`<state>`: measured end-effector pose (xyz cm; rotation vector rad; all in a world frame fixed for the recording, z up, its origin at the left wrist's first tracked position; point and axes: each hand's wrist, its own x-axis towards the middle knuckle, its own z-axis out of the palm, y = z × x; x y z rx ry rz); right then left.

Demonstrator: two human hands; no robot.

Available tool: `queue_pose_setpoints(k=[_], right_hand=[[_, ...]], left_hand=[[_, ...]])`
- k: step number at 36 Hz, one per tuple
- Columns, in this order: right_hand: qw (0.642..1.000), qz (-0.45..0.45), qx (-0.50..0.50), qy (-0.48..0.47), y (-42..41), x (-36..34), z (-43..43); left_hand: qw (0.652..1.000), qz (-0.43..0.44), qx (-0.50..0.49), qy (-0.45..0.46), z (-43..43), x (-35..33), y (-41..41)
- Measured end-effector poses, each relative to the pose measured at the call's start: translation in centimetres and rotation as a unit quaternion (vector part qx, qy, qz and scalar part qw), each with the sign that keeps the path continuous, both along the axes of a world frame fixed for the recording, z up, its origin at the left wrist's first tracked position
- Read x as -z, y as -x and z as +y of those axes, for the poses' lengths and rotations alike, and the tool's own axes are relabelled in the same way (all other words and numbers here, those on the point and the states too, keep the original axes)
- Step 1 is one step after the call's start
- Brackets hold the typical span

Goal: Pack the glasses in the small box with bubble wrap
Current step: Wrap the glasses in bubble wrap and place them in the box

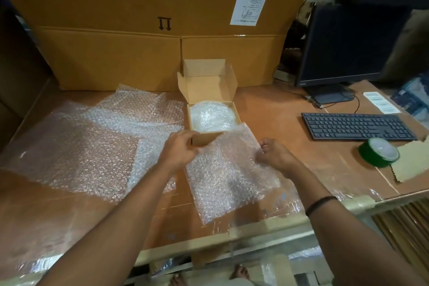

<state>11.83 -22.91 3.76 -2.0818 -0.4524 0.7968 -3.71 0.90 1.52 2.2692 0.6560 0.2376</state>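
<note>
At centre of the tabletop [267, 109]: we see the small box [210, 109] standing with its lid flap raised toward the stacked cartons [139, 30].
Box contents: a rounded bundle in bubble wrap [212, 117] fills the tray; we judge it to be the wrapped glasses (the glass itself cannot be made out through the film).
Loose sheet: a bubble wrap sheet [227, 174] lies just in front of the box, its far edge lifted against the box's near wall.
Left hand [180, 150]: fingers closed on the near-left corner of the box, where the sheet's edge also meets it; we cannot tell whether the sheet is pinched too.
Right hand [275, 154]: fingers pinched on the right edge of the loose sheet.
Spare wrap: further bubble wrap sheets [92, 141] lie spread at the left, apart from the box.
Other items: a green tape roll [378, 152], a keyboard [357, 125] and a monitor [343, 46] sit to the right, well apart from the work.
Step in hand: we judge it as adding a top cushion layer over the bundle already in the tray.
Next move calls for: raising the sheet over the near wall, folding it to the tray's outline (it looks larger than the opening), pressing lightly, then lowering the lid.
</note>
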Motion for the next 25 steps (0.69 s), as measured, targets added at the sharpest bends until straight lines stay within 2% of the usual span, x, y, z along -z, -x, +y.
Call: queue_pose_setpoints(k=[3,6,12,17,25], right_hand=[[0.999,0.025,-0.036,-0.026,-0.7,-1.1,0.1],[0.995,0.031,-0.089,-0.013,-1.3,-2.2,0.6],[0.985,0.042,-0.166,0.006,-2.1,-4.0,2.0],[0.985,0.015,-0.174,0.0,-3.9,-4.3,1.9],[0.995,0.003,-0.065,-0.076,-6.7,-2.5,1.8]], left_hand=[[0.997,-0.034,0.036,0.057,-1.3,-1.9,-1.2],[0.992,-0.004,0.083,0.092,-1.8,-3.6,-3.0],[0.949,-0.014,0.116,0.292,-3.3,-5.9,-5.2],[0.944,-0.062,0.037,0.321,-2.9,-4.9,-5.3],[0.94,-0.132,-0.089,0.301,-0.4,-3.4,-5.0]])
